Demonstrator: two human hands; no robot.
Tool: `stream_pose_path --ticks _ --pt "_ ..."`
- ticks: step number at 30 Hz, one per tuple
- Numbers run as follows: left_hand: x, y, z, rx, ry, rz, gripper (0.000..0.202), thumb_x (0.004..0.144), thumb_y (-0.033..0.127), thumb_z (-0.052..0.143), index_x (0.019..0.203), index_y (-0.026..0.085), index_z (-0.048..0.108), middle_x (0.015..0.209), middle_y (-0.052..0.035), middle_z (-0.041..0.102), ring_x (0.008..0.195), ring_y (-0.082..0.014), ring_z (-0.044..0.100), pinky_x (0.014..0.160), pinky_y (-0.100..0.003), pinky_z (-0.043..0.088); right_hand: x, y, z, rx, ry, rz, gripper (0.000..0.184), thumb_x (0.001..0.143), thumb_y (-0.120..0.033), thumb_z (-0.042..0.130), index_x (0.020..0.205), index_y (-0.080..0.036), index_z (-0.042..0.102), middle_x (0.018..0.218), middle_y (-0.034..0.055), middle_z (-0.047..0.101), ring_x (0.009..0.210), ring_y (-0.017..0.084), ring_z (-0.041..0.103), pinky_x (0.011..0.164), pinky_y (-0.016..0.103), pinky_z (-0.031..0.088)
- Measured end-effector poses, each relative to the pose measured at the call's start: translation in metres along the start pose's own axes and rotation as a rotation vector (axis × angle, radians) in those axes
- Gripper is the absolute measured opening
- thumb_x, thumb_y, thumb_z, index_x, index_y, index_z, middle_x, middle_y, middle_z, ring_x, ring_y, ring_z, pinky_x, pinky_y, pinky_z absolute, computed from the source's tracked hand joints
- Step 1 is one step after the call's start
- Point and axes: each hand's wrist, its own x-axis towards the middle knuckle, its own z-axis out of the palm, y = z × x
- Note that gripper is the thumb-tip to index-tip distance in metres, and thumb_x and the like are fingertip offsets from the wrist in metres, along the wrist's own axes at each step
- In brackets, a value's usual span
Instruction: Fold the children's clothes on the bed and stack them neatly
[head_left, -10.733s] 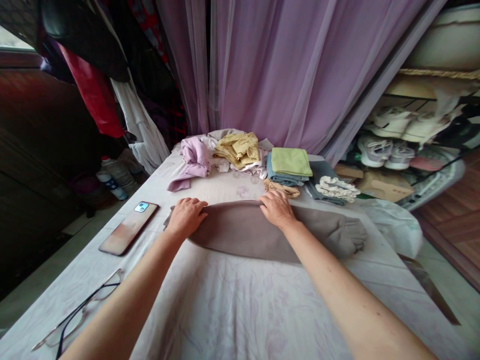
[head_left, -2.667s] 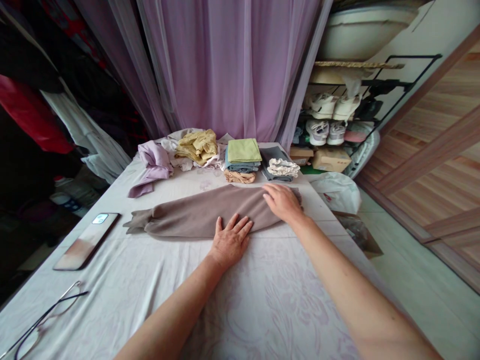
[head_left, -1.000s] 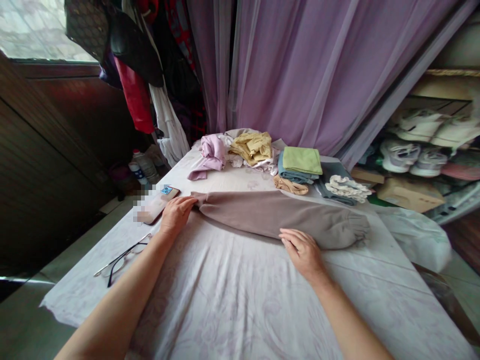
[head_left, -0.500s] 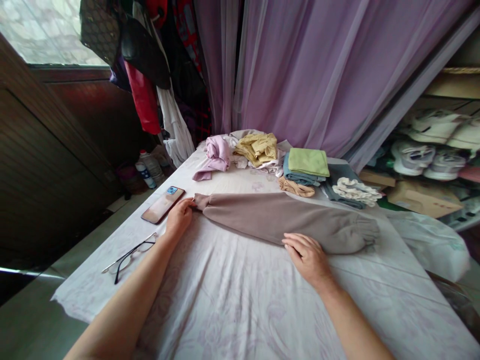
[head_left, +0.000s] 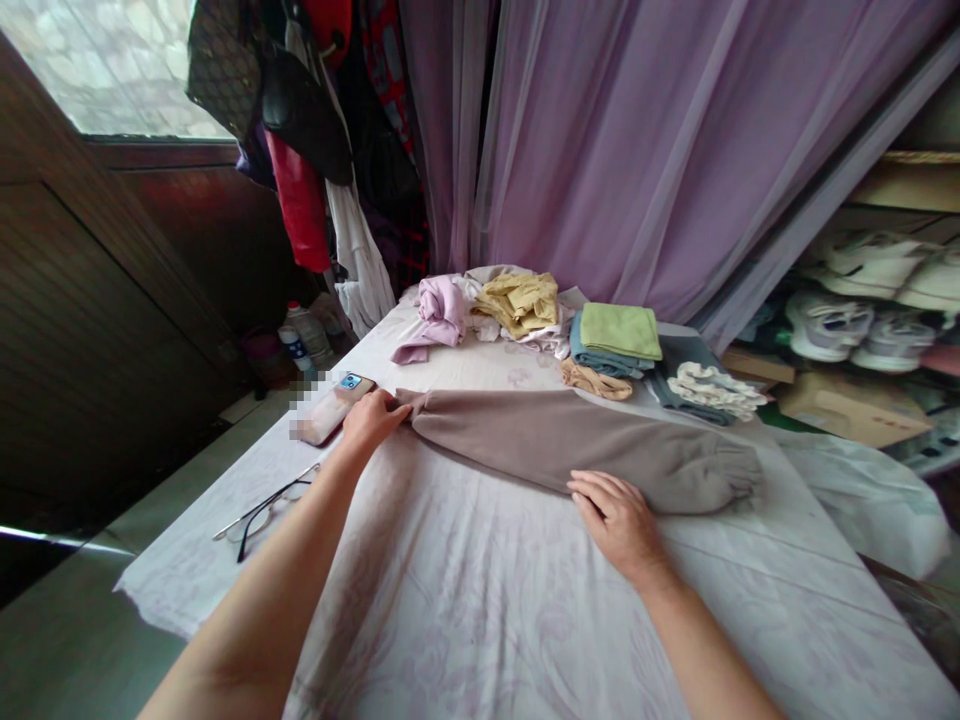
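A taupe garment (head_left: 555,440), folded into a long strip, lies across a table covered with a pale patterned cloth (head_left: 465,600). My left hand (head_left: 371,418) pinches the strip's narrow left end, its fingers closed on the fabric. My right hand (head_left: 619,515) lies flat with fingers stretched out on the near edge of the garment, right of its middle. The gathered cuff end (head_left: 739,475) rests at the right.
A phone (head_left: 334,408) lies just left of my left hand, with glasses (head_left: 262,505) nearer me. At the back sit crumpled lilac (head_left: 435,315) and yellow (head_left: 521,300) clothes, a folded green-and-blue stack (head_left: 615,340), and a grey piece with white frill (head_left: 709,385). Shoe shelves stand right.
Over the last second my left hand stayed gripping the strip's left end and the right stayed flat on its near edge; the view drifted slightly. Earlier, both hands smoothed the garment.
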Motion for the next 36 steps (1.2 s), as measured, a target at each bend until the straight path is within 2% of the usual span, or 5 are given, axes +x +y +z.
stream_pose_path --ticks 8,15,21,26,36 --pt "0.001 0.000 -0.002 -0.028 0.088 -0.067 0.022 0.089 0.036 0.046 0.094 0.021 0.061 0.099 -0.0067 0.071 0.094 -0.0242 0.066 0.069 -0.029 0.044 -0.001 0.002 0.001 -0.007 0.012 -0.036 0.025 0.095 -0.027 0.050 0.096 -0.025 0.074 0.103 0.0051 0.075 0.097 0.020 0.068 0.088 0.036 0.050" --pt "0.005 -0.007 0.004 0.015 -0.014 -0.101 0.040 0.088 0.046 0.051 0.117 0.021 0.061 0.117 -0.0117 0.071 0.109 -0.0285 0.064 0.083 -0.033 0.047 -0.001 0.001 0.000 0.006 0.001 -0.023 0.026 0.094 -0.028 0.048 0.097 -0.025 0.074 0.103 0.0056 0.075 0.097 0.020 0.068 0.089 0.037 0.050" --pt "0.023 -0.013 -0.001 0.075 -0.137 -0.026 0.056 0.080 0.071 0.046 0.083 0.021 0.071 0.098 -0.0154 0.074 0.094 -0.0336 0.068 0.073 -0.035 0.047 0.000 -0.003 -0.002 0.003 -0.033 0.017 0.027 0.094 -0.028 0.048 0.098 -0.024 0.074 0.105 0.0065 0.075 0.099 0.021 0.067 0.090 0.038 0.050" --pt "0.030 -0.014 0.002 0.082 -0.147 0.005 0.043 0.075 0.062 0.056 0.072 0.022 0.070 0.082 -0.0116 0.074 0.081 -0.0293 0.069 0.065 -0.031 0.045 0.001 -0.004 -0.003 -0.005 -0.039 0.017 0.028 0.094 -0.027 0.046 0.098 -0.024 0.074 0.105 0.0067 0.075 0.099 0.021 0.067 0.090 0.037 0.050" --pt "0.025 -0.012 0.001 -0.033 -0.099 -0.020 0.038 0.078 0.055 0.057 0.085 0.020 0.069 0.093 -0.0119 0.074 0.091 -0.0303 0.068 0.068 -0.032 0.045 0.001 -0.003 -0.003 0.004 -0.022 0.003 0.028 0.095 -0.031 0.048 0.099 -0.023 0.074 0.105 0.0065 0.075 0.098 0.020 0.068 0.089 0.036 0.051"
